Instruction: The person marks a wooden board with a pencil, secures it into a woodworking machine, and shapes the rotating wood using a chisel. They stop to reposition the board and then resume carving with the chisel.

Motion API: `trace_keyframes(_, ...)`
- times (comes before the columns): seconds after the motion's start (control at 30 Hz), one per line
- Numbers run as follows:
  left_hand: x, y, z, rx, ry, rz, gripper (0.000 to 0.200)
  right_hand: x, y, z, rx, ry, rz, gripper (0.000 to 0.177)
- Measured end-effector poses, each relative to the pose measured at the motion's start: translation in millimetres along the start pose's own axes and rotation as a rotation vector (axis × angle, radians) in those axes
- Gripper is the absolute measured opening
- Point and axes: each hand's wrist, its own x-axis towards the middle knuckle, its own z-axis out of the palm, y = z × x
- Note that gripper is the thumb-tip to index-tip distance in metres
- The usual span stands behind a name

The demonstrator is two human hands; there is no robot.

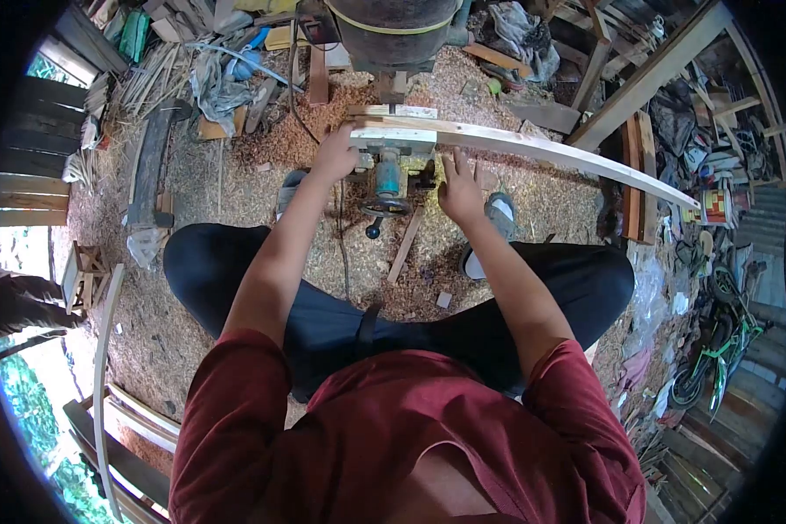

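Observation:
A long, pale wooden beam (555,150) lies across a clamp table in front of me and reaches far to the right. My left hand (334,157) is closed on its left end, beside a pale wooden block (395,135). My right hand (461,188) has its fingers stretched and apart, fingertips right at the beam's near edge. Between my hands stands a blue-green screw housing (387,177) with a handwheel (385,207) and a black knob (373,232). Above the wood hangs a dark machine head (393,35), its tool tip over the beam.
Wood shavings (314,288) cover the floor, with a loose wooden strip (405,244) between my feet. Scrap wood and plastic lie around the machine. A slanted post (646,79) and a green bicycle (716,354) are on the right. Another person's legs (26,306) show at far left.

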Motion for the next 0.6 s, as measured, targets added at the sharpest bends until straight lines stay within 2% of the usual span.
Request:
trace_keyframes(0.13, -4.4, 0.6, 1.0, 0.007, -0.047, 0.022, 0.054, -2.4, -3.3, -3.4, -0.012, 0.005, -0.015, 0.060)
trace_keyframes(0.2, -7.4, 3.1, 7.8, 0.229, 0.064, 0.188, 0.050, 11.2, 3.2, -21.7, -0.014, -0.014, -0.057, 0.057)
trace_keyframes(0.23, -11.9, 21.4, 5.8, 0.226, 0.065, 0.190, 0.050, 21.3, 7.4, -38.8, -0.079, -0.087, -0.112, 0.054)
trace_keyframes(0.3, -28.8, 83.0, -0.4, 0.545, -0.055, 0.047, 0.042, 41.3, 25.1, -68.4, -0.170, -0.168, -0.245, 0.046)
trace_keyframes(0.33, -32.5, 94.7, 7.3, 0.545, -0.051, 0.051, 0.042, 50.3, 31.8, -88.7, -0.173, -0.163, -0.245, 0.046)
trace_keyframes(0.4, -33.8, 114.5, 23.2, 0.320, 0.041, 0.244, 0.035, 67.6, 48.9, -125.2, -0.377, -0.575, -0.272, 0.046)
trace_keyframes(0.43, -35.0, 127.5, 27.7, 0.322, 0.046, 0.243, 0.035, 71.8, 67.7, -129.5, -0.378, -0.570, -0.276, 0.046)
trace_keyframes(0.5, -31.0, 149.0, 37.7, 0.220, -0.121, 0.312, 0.046, 84.5, 103.1, -135.2, -0.370, -0.500, -0.312, 0.046)
trace_keyframes(0.53, -24.4, 149.8, 51.0, 0.227, -0.111, 0.302, 0.046, 90.1, 105.2, -141.1, -0.369, -0.496, -0.327, 0.046)
trace_keyframes(0.6, -8.9, 149.0, 77.9, 0.266, 0.019, 0.465, 0.047, 93.3, 113.4, -149.2, -0.263, -0.446, -0.315, 0.048)
